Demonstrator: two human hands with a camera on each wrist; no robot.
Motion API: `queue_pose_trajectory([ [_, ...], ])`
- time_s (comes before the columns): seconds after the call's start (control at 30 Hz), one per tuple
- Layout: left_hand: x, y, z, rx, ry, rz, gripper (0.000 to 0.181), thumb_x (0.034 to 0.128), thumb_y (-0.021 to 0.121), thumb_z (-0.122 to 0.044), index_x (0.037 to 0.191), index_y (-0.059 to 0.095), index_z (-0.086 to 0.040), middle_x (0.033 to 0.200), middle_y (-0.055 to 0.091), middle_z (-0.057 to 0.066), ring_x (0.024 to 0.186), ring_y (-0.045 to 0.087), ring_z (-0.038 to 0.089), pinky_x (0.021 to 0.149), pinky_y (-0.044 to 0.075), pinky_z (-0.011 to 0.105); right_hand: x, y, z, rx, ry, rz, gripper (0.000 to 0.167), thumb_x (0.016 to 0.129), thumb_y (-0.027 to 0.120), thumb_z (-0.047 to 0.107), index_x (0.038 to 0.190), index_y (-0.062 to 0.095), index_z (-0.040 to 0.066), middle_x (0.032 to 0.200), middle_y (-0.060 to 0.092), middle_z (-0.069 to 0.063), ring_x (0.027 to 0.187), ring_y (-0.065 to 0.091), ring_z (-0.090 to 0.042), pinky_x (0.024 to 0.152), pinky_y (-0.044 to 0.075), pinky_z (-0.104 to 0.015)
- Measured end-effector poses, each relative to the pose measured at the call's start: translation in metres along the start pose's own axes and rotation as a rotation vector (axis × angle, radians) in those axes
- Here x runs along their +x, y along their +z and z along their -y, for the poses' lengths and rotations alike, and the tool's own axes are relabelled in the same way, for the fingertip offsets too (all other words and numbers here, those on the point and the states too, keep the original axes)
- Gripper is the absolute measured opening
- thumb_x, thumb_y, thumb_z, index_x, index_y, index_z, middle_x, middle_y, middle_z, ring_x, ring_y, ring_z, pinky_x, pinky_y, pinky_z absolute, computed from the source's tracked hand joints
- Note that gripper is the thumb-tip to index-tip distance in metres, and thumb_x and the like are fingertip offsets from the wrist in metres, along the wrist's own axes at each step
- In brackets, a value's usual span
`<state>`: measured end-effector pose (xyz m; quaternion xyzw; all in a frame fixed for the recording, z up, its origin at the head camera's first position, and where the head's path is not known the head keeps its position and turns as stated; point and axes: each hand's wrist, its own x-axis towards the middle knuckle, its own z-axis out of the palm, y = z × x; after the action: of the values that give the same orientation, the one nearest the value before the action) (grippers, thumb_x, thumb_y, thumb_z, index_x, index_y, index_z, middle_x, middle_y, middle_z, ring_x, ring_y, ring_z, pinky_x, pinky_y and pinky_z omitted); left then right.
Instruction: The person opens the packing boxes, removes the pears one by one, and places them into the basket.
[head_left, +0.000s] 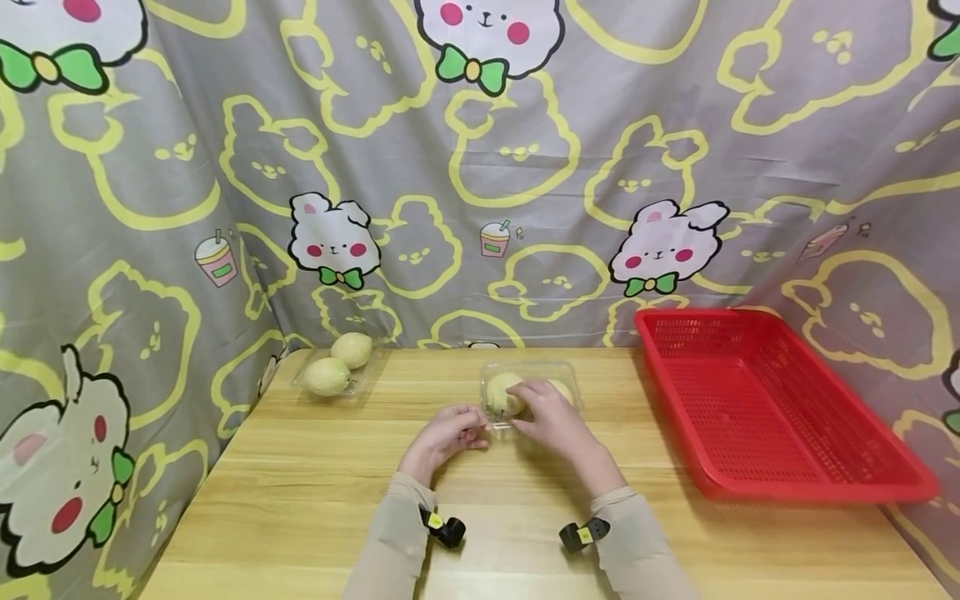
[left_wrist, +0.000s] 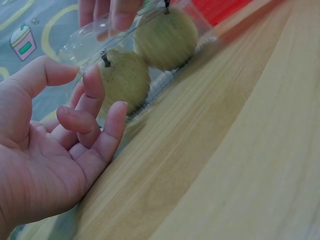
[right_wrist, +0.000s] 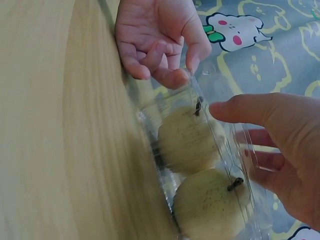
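A clear plastic clamshell box (head_left: 531,367) with two pale yellow-green pears (left_wrist: 167,40) sits on the wooden table. The pears' dark stems show in both wrist views. My left hand (head_left: 447,437) pinches the box's front left corner edge between thumb and index finger, its other fingers loosely curled. Over the box reaches my right hand (head_left: 558,423), with its thumb (right_wrist: 245,109) stretched toward the front edge. In the right wrist view its other fingers show behind the clear plastic, apparently against the lid.
Another clear box (head_left: 358,385) with two pears (head_left: 327,377) stands at the table's back left. A red perforated plastic basket (head_left: 810,490) occupies the right side. Behind the wooden table (head_left: 300,517) hangs a grey patterned curtain (head_left: 420,167).
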<state>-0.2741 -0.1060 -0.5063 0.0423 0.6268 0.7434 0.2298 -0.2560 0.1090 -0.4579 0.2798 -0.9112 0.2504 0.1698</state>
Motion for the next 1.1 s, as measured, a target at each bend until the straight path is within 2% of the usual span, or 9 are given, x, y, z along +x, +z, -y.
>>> queue_pose_trajectory([
  [0.27, 0.001, -0.001, 0.000, 0.005, -0.001, -0.009, 0.013, 0.0926, 0.056, -0.003, 0.084, 0.061, -0.011, 0.079, 0.064, -0.002, 0.058, 0.046, 0.006, 0.074, 0.059, 0.030, -0.004, -0.003, -0.006, 0.000, -0.044, 0.019, 0.050, 0.074, 0.084, 0.016, 0.119, 0.067, 0.008, 0.123, 0.065, -0.011, 0.117, 0.059, -0.029, 0.105, 0.048, -0.043],
  [0.47, 0.000, -0.001, 0.000, -0.003, 0.000, -0.003, 0.013, 0.0932, 0.056, -0.004, 0.084, 0.061, -0.012, 0.079, 0.065, -0.003, 0.058, 0.047, 0.006, 0.074, 0.059, 0.029, -0.004, -0.007, -0.011, 0.029, -0.054, 0.024, 0.049, 0.074, 0.084, 0.016, 0.119, 0.067, 0.006, 0.124, 0.065, -0.014, 0.117, 0.059, -0.031, 0.104, 0.047, -0.046],
  [0.87, -0.001, -0.006, 0.002, -0.013, 0.016, -0.021, 0.014, 0.0948, 0.054, -0.003, 0.085, 0.059, -0.012, 0.082, 0.065, -0.001, 0.062, 0.049, 0.008, 0.075, 0.059, 0.030, -0.009, -0.028, -0.041, 0.106, 0.050, -0.034, 0.047, 0.075, 0.082, 0.014, 0.118, 0.066, 0.001, 0.123, 0.065, -0.021, 0.121, 0.055, -0.043, 0.108, 0.039, -0.059],
  [1.1, -0.003, -0.010, 0.000, 0.003, 0.023, -0.001, 0.014, 0.0945, 0.055, -0.003, 0.085, 0.060, -0.013, 0.081, 0.064, -0.002, 0.064, 0.050, 0.008, 0.076, 0.059, 0.030, -0.013, -0.037, -0.049, 0.127, 0.093, -0.048, 0.045, 0.077, 0.081, 0.013, 0.118, 0.066, 0.001, 0.123, 0.065, -0.022, 0.120, 0.057, -0.042, 0.106, 0.043, -0.057],
])
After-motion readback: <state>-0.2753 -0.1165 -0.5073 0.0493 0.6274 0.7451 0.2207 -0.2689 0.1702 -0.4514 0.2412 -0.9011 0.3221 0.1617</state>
